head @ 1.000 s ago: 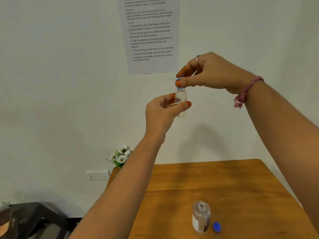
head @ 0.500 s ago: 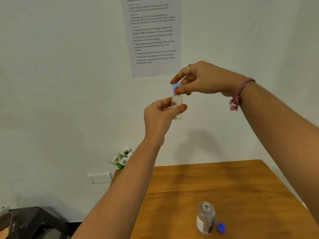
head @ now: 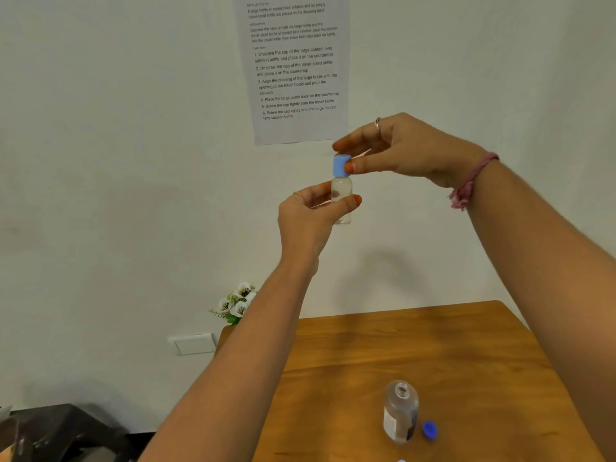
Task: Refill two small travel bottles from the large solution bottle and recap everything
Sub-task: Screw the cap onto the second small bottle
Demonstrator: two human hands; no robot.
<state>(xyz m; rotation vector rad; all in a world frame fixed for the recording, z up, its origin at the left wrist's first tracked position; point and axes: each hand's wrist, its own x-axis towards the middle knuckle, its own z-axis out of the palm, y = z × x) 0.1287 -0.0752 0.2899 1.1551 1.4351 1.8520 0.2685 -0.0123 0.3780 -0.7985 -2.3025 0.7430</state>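
Bottle (head: pixel 342 195) upright, pinched by left hand (head: pixel 308 218) | right hand (head: pixel 400 148) above, pinching cap (head: pixel 341 165)

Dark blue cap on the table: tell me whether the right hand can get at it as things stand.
Probably yes, once freed: the dark blue cap lies uncovered beside the open large bottle, but the right hand now pinches the light blue cap.

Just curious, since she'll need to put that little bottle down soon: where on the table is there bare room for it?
The wooden table is bare from its far edge down to the large open bottle, and left of that bottle. It is crowded at the near edge, where the dark blue cap lies right beside the bottle.
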